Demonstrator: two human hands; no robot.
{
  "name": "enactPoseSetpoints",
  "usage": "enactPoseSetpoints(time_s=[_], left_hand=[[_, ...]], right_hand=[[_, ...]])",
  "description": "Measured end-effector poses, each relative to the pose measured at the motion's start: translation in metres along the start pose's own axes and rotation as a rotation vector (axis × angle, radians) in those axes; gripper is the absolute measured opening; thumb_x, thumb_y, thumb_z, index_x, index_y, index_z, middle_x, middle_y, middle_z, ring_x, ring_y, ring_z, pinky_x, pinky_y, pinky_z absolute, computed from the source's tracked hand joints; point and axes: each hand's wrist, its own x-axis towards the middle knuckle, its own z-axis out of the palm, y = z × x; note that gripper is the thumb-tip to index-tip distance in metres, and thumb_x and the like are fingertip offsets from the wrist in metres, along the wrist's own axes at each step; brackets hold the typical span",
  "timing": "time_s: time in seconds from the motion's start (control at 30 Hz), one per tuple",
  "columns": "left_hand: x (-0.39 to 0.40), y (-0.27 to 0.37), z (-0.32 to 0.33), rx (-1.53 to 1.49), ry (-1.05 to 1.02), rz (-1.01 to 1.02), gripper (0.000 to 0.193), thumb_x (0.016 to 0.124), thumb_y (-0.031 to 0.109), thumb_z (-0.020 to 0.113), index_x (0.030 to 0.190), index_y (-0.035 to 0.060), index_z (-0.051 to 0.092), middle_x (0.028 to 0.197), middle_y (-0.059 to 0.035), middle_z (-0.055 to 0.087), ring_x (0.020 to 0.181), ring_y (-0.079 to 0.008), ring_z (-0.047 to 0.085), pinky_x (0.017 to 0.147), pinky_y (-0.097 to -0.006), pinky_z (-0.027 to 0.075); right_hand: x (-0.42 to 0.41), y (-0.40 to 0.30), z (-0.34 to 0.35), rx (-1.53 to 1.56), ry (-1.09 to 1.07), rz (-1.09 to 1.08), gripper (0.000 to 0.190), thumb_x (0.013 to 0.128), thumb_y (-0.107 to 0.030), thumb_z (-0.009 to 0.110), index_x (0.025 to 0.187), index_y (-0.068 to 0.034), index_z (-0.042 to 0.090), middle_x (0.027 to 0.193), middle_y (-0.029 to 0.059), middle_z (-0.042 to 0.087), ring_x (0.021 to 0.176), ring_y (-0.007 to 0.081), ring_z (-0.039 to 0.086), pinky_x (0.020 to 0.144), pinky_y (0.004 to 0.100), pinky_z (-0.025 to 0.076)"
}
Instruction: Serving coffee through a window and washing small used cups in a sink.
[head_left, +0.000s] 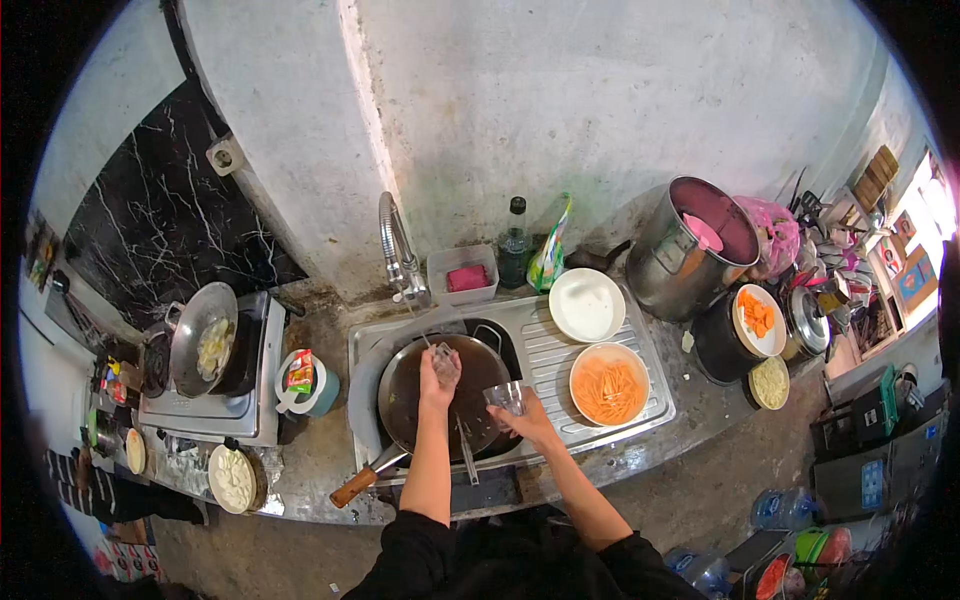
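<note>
My left hand (435, 382) is below the faucet (405, 274), with a small clear object (445, 360) in its fingers; whether that is glass or plastic is hard to tell. A thin stream of water seems to fall from the spout towards it. In my right hand (527, 420) is a clear drinking glass (506, 396), tilted over the sink's right side. Under both hands a large wok (405, 397) full of murky brown water fills the basin. Its wooden handle (352, 487) juts over the front edge, and a metal utensil (466, 450) leans out of the water.
On the drainboard (536, 345) stand a white bowl (587, 304) and a bowl of shredded carrot (609, 384). Behind are a dark bottle (514, 247) and a plastic tub (463, 289). A tall metal pot (660, 262) stands right; a stove (259, 405) with a wok (202, 341) stands left.
</note>
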Motion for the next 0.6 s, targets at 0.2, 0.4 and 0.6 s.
enactPoseSetpoints(time_s=[0.2,0.4,0.6], left_hand=[[-0.057,-0.009,0.008,0.715,-0.141,0.302,0.036,0.074,0.002,0.075,0.101,0.0060,0.052,0.086,-0.0027,0.059,0.073,-0.0111,0.055,0.070,-0.0260,0.050],[-0.050,0.008,0.006,1.136,-0.166,0.471,0.051,0.068,-0.006,0.076,0.108,0.0066,0.048,0.097,-0.0037,0.058,0.090,-0.0138,0.056,0.080,-0.0290,0.048],[-0.050,0.002,0.028,0.994,-0.112,0.537,0.041,0.076,-0.003,0.071,0.111,0.0048,0.050,0.093,-0.0049,0.060,0.083,-0.0136,0.057,0.068,-0.0290,0.048]], right_hand=[[0.011,0.027,-0.004,0.117,0.025,-0.271,0.066,0.065,-0.006,0.084,0.110,-0.005,0.035,0.084,0.0070,0.052,0.073,0.0130,0.055,0.056,0.0242,0.048],[0.017,0.038,-0.002,-0.156,0.005,-0.464,0.066,0.062,-0.007,0.086,0.107,-0.005,0.038,0.086,0.0082,0.053,0.077,0.0147,0.058,0.062,0.0275,0.053],[0.013,0.031,0.007,-0.081,0.079,-0.463,0.065,0.062,-0.006,0.085,0.106,-0.004,0.038,0.084,0.0090,0.056,0.077,0.0152,0.059,0.060,0.0276,0.053]])
